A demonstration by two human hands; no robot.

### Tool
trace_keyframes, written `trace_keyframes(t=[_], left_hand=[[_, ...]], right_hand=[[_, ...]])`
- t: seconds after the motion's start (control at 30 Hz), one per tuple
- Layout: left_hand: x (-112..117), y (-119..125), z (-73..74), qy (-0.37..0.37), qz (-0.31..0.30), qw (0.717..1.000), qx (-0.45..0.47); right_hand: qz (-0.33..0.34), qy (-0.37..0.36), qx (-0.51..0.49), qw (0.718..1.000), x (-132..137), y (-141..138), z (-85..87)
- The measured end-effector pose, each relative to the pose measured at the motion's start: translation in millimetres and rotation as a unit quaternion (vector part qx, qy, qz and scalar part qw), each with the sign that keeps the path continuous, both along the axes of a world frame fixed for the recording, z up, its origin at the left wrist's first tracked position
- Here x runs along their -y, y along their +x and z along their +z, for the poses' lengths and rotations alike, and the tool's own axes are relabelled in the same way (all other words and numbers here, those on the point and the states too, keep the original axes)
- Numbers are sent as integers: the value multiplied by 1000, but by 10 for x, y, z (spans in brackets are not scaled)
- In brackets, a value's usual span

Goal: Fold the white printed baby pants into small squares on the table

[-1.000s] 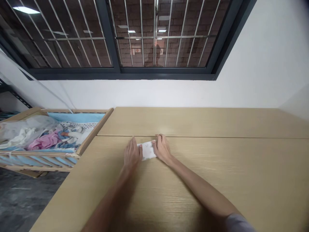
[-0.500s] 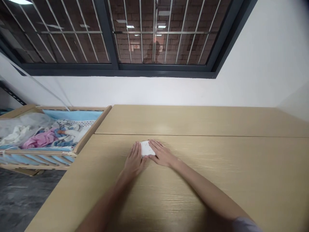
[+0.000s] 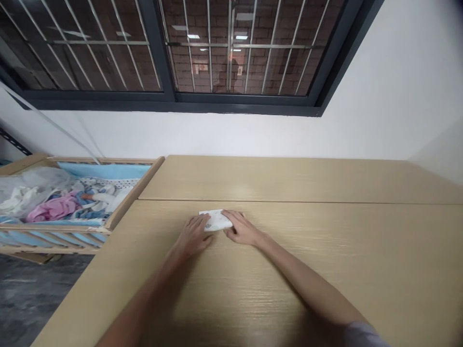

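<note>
A small white folded piece (image 3: 217,220), like cloth or a diaper with faint printed marks, lies on the pale wooden tabletop (image 3: 275,270). My left hand (image 3: 193,235) rests at its left end, fingers slightly bent over the edge and thumb spread apart on the wood. At the right end, the fingers of my right hand (image 3: 244,228) curl over the piece, with the thumb tucked close to its lower corner. The underside of the piece is hidden.
Left of the table stands a wooden crib (image 3: 135,193) with blue lining, holding a pink cloth (image 3: 54,208), other fabrics and a clear plastic bag (image 3: 39,180). A seam crosses the tabletop beyond my hands. Behind is a white wall (image 3: 231,135) under a barred window.
My left hand has moved left and its fingers have bent, so the white piece shows wider. My right hand's fingers are more curled at the right end. The view has shifted slightly.
</note>
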State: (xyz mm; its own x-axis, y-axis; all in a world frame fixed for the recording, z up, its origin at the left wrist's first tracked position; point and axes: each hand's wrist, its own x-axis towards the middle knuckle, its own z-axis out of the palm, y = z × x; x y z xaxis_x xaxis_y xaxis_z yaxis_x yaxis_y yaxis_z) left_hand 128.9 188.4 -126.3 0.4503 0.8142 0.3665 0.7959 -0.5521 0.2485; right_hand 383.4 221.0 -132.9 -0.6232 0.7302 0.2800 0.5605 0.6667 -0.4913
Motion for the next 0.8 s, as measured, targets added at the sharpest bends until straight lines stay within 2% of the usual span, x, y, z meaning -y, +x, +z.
trace_keyframes(t=[0.1, 0.17, 0.23, 0.3, 0.33, 0.4, 0.47, 0.63, 0.73, 0.8], left_hand=[[-96, 37, 106, -11, 30, 999, 34], [-95, 58, 222, -11, 66, 996, 52], [-34, 75, 343, -17, 103, 992, 72], [74, 100, 435, -59, 121, 985, 110], [137, 119, 459, -95, 129, 976, 145], [261, 174, 458, -171, 155, 947, 222], [362, 247, 398, -224, 188, 919, 264], [439, 399, 195, -265, 239, 915, 188], [453, 428, 202, -257, 250, 921, 151], [515, 447, 268, -239, 258, 928, 120]], right_hand=[[-39, -8, -68, 997, -72, -84, 10], [-51, -54, -146, 986, -116, -114, 85], [-49, -131, -256, 957, -158, -122, 203], [-45, -212, -342, 915, -205, -118, 326], [-49, -247, -359, 899, -233, -117, 375], [-67, -295, -345, 888, -299, -125, 426], [-84, -306, -300, 900, -373, -151, 400], [-102, -273, -191, 937, -530, -262, 125], [-100, -244, -153, 952, -539, -290, 35], [-89, -208, -122, 966, -481, -277, 94]])
